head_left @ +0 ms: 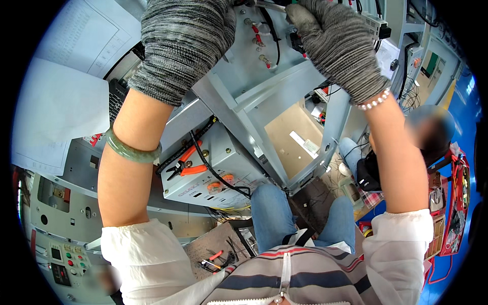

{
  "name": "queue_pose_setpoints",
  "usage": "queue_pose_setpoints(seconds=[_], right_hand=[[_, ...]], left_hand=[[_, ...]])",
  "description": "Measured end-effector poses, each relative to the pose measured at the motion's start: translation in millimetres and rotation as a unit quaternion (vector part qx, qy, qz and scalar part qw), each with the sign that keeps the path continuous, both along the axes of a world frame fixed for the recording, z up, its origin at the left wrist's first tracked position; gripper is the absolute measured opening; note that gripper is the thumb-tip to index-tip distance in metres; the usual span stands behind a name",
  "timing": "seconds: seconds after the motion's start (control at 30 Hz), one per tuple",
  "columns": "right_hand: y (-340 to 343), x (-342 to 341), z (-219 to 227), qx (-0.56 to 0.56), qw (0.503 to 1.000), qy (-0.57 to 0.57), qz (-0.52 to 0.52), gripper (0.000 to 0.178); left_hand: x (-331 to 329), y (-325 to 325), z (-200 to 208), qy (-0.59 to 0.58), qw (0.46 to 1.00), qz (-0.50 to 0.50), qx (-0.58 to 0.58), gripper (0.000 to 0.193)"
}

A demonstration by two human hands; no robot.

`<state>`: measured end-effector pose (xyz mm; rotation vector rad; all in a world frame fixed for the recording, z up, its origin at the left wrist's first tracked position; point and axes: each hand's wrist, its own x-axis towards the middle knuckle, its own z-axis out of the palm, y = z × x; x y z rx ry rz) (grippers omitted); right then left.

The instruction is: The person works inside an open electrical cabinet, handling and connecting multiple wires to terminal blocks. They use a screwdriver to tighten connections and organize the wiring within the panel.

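Note:
Both my hands wear grey striped knit gloves and reach to the upper edge, over a pale grey metal panel [295, 68]. My left hand [189, 40] looks curled, its fingertips cut off or hidden. To the right, my right hand [338, 43] is closed, thumb bent inward; what it grips is mostly out of sight. A thin metal rod [272, 6] runs between the hands, its end close to the right thumb. Below them, bolt terminals with red parts [256, 34] and a black cable [274, 38] sit on the panel.
Orange-handled pliers [192, 171] lie on a grey metal box [216, 188] with black cables. Paper sheets [63, 109] are at left. A stool [208, 244] holds tools. Another person [366, 170] is at right near a red tool cart [460, 203].

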<state>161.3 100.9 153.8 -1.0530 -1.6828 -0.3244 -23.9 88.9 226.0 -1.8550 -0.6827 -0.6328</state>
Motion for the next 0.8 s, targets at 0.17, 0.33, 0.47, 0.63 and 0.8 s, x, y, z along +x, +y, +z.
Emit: queue_pose_setpoints(seconds=[0.17, 0.33, 0.47, 0.63, 0.8], right_hand=[[23.1, -29.4, -47.3, -0.040, 0.982, 0.143, 0.120, 0.042], [17.1, -58.9, -60.7, -0.107, 0.935, 0.291, 0.174, 0.042], [0.8, -51.8, -81.7, -0.143, 0.923, 0.296, 0.202, 0.042], [7.2, -40.8, -59.3, -0.110, 0.940, 0.248, 0.204, 0.041], [21.3, -25.1, -53.7, -0.106, 0.955, 0.209, 0.183, 0.039]], left_hand=[[-0.5, -0.4, 0.0, 0.003, 1.000, 0.011, -0.001, 0.028], [0.6, -0.8, -0.1, 0.002, 1.000, -0.009, -0.012, 0.028], [0.4, -1.9, -2.0, -0.013, 1.000, 0.009, 0.001, 0.030], [2.8, -8.5, 1.3, -0.004, 1.000, 0.009, -0.025, 0.029], [0.4, -1.8, 0.4, -0.004, 1.000, 0.014, 0.003, 0.027]])
